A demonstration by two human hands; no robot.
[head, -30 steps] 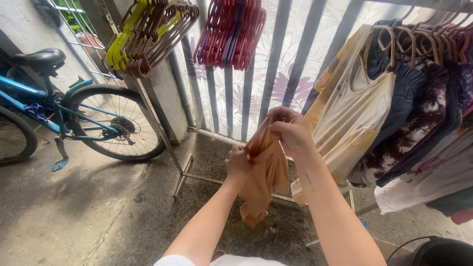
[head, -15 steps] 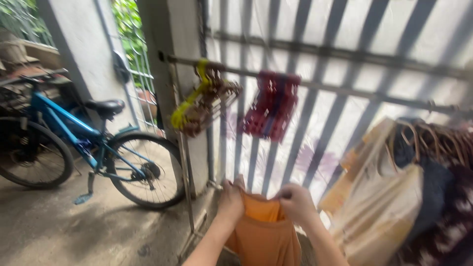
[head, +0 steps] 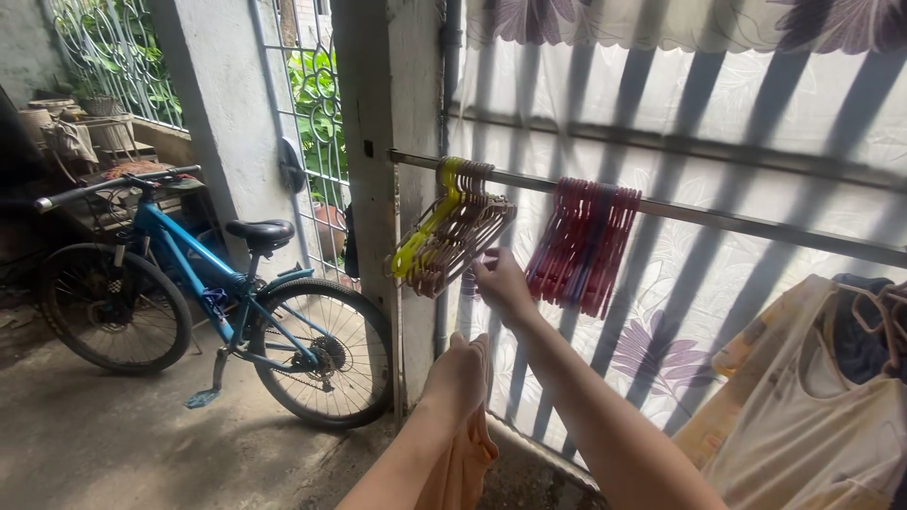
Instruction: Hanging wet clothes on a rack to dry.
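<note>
My left hand (head: 460,375) grips an orange garment (head: 461,472) that hangs down toward the bottom edge. My right hand (head: 501,281) is raised to the metal rail (head: 718,220), its fingers at the lower ends of a bunch of brown and yellow plastic hangers (head: 449,231); whether they grip a hanger I cannot tell. A second bunch of red and pink hangers (head: 584,246) hangs on the rail just right of that hand.
A blue bicycle (head: 189,293) stands at the left on the concrete floor. A white pillar (head: 387,113) rises behind the hangers. A floral curtain behind bars (head: 756,104) fills the back. Clothes on hangers, a cream top (head: 812,416) foremost, hang at the right.
My right hand has let go of the orange garment and risen to the brown hangers. The left hand keeps the garment. The view has tilted upward.
</note>
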